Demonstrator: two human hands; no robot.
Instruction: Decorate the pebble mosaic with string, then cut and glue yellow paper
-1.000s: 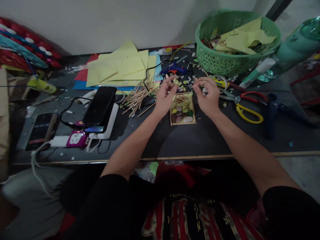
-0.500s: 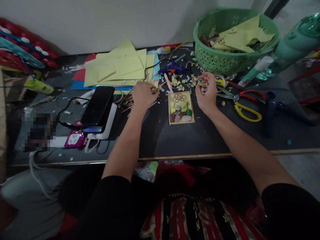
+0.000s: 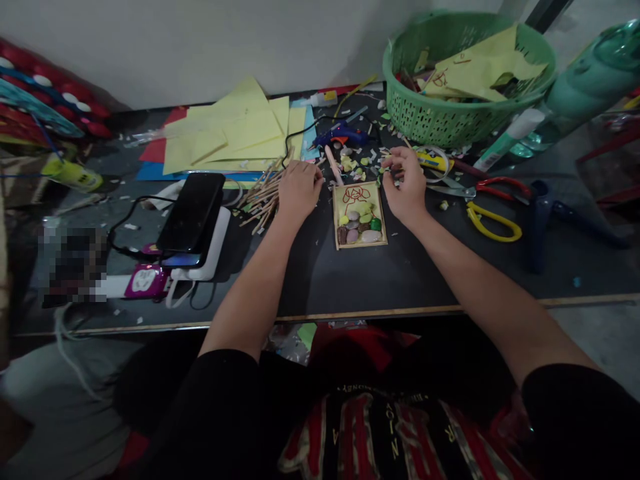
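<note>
My left hand (image 3: 299, 190) rests palm down with loosely bent fingers beside a pile of thin wooden sticks (image 3: 263, 197). Its fingertips are partly hidden, and I see nothing held. To the right, my right hand (image 3: 406, 183) has bent fingers spread apart above small paper scraps, with no object visible in it. Between the hands lies a small stick-framed panel (image 3: 360, 215). It bears a red line drawing at the top and several coloured pebbles below. A pale pink stick-shaped piece (image 3: 333, 165) lies just behind the panel.
Yellow paper sheets (image 3: 240, 127) and a blue glue gun (image 3: 345, 135) lie at the back. A green basket (image 3: 430, 117) holds paper scraps. Yellow-handled scissors (image 3: 493, 223) and red-handled pliers (image 3: 500, 189) are at right. A phone (image 3: 191, 212) sits on a white block at left.
My left hand has shifted right and slightly toward me, exposing more of the stick pile on its left. My right hand has moved slightly left, closer to the panel.
</note>
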